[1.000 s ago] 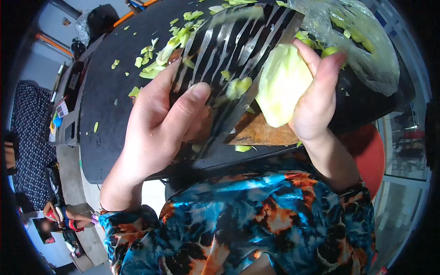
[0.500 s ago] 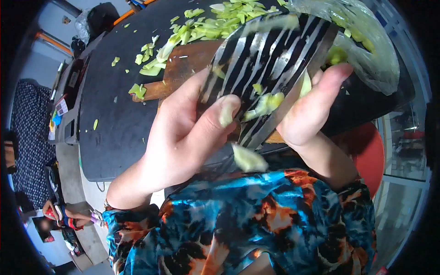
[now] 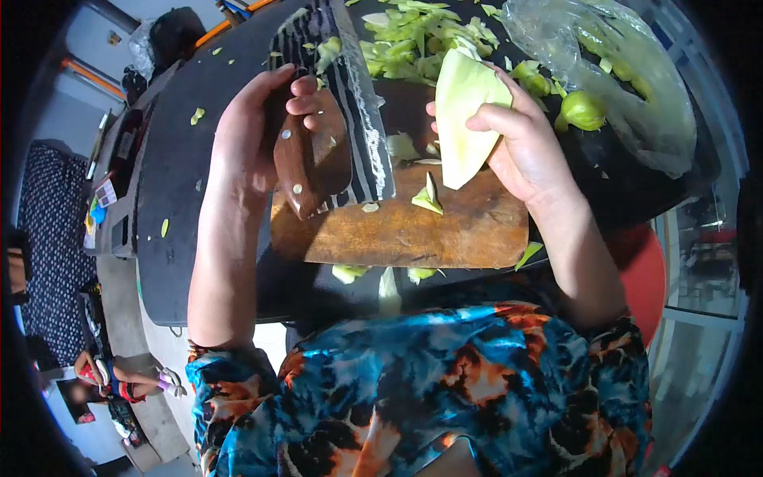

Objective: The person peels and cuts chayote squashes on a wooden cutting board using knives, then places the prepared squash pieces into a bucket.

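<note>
A wide cleaver [image 3: 362, 119] with a striped, reflective blade and a wooden handle [image 3: 294, 167] is in my left hand [image 3: 254, 127], whose fingers are wrapped round it near the blade. My right hand [image 3: 520, 131] grips a pale green peeled piece of fruit or vegetable [image 3: 469, 111], thumb across its face. The two hands are apart, with the blade to the left of the piece. Below them lies a wooden cutting board [image 3: 413, 230] with a small green scrap [image 3: 427, 197] on it. Many cut green slices [image 3: 413, 36] are heaped beyond the board.
The board rests on a black table [image 3: 179, 270]. A clear plastic bag [image 3: 660, 119] holding green pieces is at the right, beside a round green piece [image 3: 582, 110]. A red stool [image 3: 640, 274] stands below the table's right side. A seated person [image 3: 127, 378] is at far left.
The cleaver has moved left, away from the piece, and turned so its handle shows. The held piece now faces the camera. A falling slice has come down near the table's front edge.
</note>
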A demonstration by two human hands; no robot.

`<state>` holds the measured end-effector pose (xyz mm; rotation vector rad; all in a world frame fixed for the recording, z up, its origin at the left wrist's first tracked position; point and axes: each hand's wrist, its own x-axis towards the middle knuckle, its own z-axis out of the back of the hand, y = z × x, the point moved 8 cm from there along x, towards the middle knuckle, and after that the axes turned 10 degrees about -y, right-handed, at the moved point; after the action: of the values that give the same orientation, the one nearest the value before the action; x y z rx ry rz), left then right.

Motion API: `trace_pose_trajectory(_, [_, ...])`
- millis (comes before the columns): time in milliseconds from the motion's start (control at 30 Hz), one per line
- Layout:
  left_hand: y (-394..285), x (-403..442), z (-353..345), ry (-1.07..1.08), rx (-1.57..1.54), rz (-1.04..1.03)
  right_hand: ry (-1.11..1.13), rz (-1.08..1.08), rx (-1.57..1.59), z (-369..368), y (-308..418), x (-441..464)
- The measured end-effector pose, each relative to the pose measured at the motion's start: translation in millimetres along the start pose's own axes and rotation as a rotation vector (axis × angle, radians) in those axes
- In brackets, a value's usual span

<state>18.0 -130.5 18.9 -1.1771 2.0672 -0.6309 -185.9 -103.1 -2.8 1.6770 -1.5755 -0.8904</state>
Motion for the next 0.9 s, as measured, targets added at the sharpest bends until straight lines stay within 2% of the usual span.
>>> trace_pose_trajectory(67, [6,7,3,0.037,0.030,0.064,0.022,0.028,-0.032,2,-2,3])
trace_pose_trajectory(167, [18,22,22,-0.061,0.038,0.127,0.049,0.036,-0.105,9,-8,8])
trace_pose_trajectory(200, [17,24,21,-0.030,0.162,0.083,0.038,0.017,-0.150,12,-9,10])
trace_pose_trajectory(300, [9,22,33,-0.348,0.557,-0.159,-0.021,-0.013,-0.221,19,-9,16])
trace_pose_trajectory(433, [-11,41,63,-0.417,0.845,-0.295,-0.143,-0.033,-0.183,31,-6,24])
trace_pose_trajectory(533, [-42,44,64,-0.525,1.609,-0.435,-0.076,-0.133,-0.103,33,-7,31])
trace_pose_trajectory(633, [-52,21,39,-0.668,1.972,-0.978,-0.157,-0.107,-0.145,27,-6,26])
trace_pose_trajectory(667, [-50,14,26,-0.611,1.979,-1.142,-0.137,-0.123,-0.135,25,-5,24])
trace_pose_trajectory(733, [-32,1,-18,-0.305,1.811,-1.252,-0.052,-0.163,-0.088,20,-6,22])
trace_pose_trajectory(767, [-19,-6,-40,-0.197,1.704,-1.210,-0.007,-0.187,-0.065,16,-9,21])
trace_pose_trajectory(833, [10,-18,-77,0.056,1.713,-1.266,0.021,-0.175,-0.035,9,-10,19])
trace_pose_trajectory(900, [32,-23,-96,0.178,1.768,-1.360,0.032,-0.165,-0.020,4,-11,17])
